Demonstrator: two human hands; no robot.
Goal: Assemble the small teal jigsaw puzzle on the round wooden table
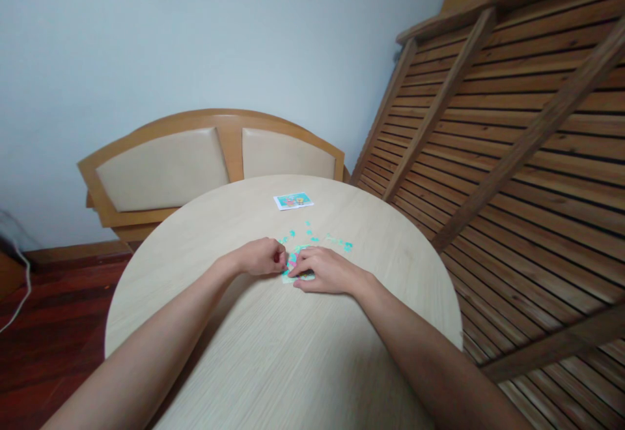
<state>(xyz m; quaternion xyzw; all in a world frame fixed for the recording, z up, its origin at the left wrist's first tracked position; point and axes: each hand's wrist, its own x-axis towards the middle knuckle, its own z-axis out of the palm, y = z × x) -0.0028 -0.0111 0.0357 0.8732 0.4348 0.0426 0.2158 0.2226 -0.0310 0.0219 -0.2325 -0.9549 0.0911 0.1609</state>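
Note:
A small, colourful, partly joined jigsaw puzzle (293, 262) in turquoise, pink and yellow lies on the round table, mostly covered by my hands. My left hand (262, 257) is at its left edge with the fingers curled in; whatever they may pinch is hidden. From the right, my right hand (326, 270) rests over the puzzle, its fingers stretched out and its thumb apart. Just beyond the hands lie several loose turquoise puzzle pieces (347, 245), some to the right and some to the left.
Farther back on the pale wooden table (273, 365) lies a picture card (293, 200) in similar colours. Behind the table stands a padded wooden headboard (166, 163) against the wall. A slatted wooden frame (512, 137) leans close along the right side.

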